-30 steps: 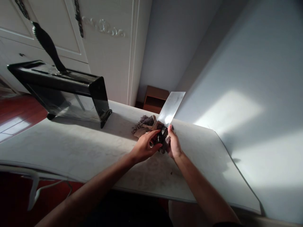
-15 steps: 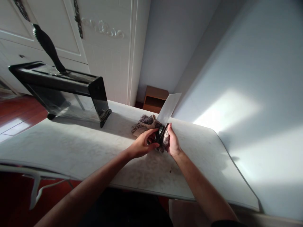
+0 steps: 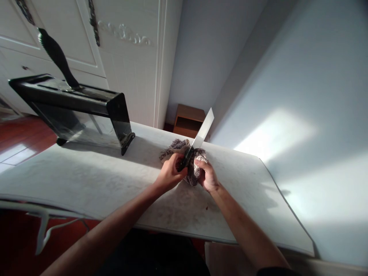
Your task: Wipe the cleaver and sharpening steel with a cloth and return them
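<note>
A cleaver (image 3: pixel 202 132) with a wide steel blade points up and away from me, its blade turned nearly edge-on. My left hand (image 3: pixel 169 175) is closed round its dark handle. My right hand (image 3: pixel 207 175) is closed on a speckled grey-brown cloth (image 3: pixel 193 168) bunched against the handle and the base of the blade. Both hands hover just above the pale table top (image 3: pixel 100 180), near its far edge.
A black knife block (image 3: pixel 74 111) stands at the table's back left with one black-handled knife (image 3: pixel 56 57) sticking out. White cabinet doors (image 3: pixel 126 57) rise behind it. A small wooden stand (image 3: pixel 188 119) sits on the floor beyond the table. A wall runs along the right.
The cleaver's blade has rotated from broad face towards me to nearly edge-on. My left hand has closed tighter on the handle, and my right hand has wrapped the cloth nearer the blade.
</note>
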A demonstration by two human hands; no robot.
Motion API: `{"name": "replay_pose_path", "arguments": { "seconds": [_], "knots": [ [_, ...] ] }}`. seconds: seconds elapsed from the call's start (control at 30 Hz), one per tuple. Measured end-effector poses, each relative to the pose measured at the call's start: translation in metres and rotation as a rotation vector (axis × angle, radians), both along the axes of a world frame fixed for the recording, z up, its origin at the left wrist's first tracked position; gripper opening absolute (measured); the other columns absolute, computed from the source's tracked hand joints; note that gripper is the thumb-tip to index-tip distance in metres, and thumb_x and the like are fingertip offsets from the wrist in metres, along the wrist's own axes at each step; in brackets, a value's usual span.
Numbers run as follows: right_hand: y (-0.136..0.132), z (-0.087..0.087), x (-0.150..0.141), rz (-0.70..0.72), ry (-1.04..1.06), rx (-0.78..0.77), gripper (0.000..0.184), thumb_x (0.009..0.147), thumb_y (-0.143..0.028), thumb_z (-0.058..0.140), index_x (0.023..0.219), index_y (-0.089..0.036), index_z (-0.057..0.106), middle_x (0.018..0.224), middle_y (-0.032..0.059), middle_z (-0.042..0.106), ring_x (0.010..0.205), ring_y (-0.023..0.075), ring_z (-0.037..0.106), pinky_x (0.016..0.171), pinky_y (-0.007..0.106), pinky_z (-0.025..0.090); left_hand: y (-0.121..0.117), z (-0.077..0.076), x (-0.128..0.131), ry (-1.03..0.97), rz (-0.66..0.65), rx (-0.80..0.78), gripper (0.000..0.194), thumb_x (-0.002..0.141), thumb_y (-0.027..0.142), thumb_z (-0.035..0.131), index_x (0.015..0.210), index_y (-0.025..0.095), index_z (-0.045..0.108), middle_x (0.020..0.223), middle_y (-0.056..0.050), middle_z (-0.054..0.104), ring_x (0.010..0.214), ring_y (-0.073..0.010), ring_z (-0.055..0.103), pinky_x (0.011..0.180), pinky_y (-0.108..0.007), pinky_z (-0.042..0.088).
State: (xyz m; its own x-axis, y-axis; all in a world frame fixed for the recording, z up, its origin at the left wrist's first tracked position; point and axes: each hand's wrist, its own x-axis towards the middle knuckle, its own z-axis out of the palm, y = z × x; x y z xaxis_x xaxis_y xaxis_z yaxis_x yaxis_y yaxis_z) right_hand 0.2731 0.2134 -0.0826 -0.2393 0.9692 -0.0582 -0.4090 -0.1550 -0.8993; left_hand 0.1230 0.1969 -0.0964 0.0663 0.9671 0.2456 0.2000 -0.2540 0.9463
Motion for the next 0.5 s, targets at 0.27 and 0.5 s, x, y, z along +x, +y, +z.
{"name": "replay_pose_path", "arguments": {
  "seconds": [0.27,0.5],
  "knots": [
    [0.007,-0.002,-0.009,-0.263,0.014,-0.085,0.030,0.057,-0.029,0.081,0.082,-0.016,0.071,0.076,0.0033,0.072,0.068,0.0217,0.067,0.066,0.035,0.056,0.010,-0.013,0.005,-0.373,-0.079,-0.114,0.043,0.072,0.028,0.071,0.107,0.011,0.054,0.102,-0.012,0.067,0.097,-0.0232,0.066,0.085,-0.037,0.055],
    [0.022,-0.011,-0.003,-0.435,0.099,-0.181,0.036,0.054,-0.033,0.083,0.083,-0.016,0.069,0.084,0.0067,0.074,0.071,0.0234,0.069,0.061,0.035,0.058,0.006,-0.002,0.009,-0.599,-0.070,-0.275,0.054,0.066,0.026,0.080,0.107,0.011,0.049,0.095,-0.010,0.068,0.089,-0.0222,0.069,0.085,-0.038,0.056]
  ]
}}
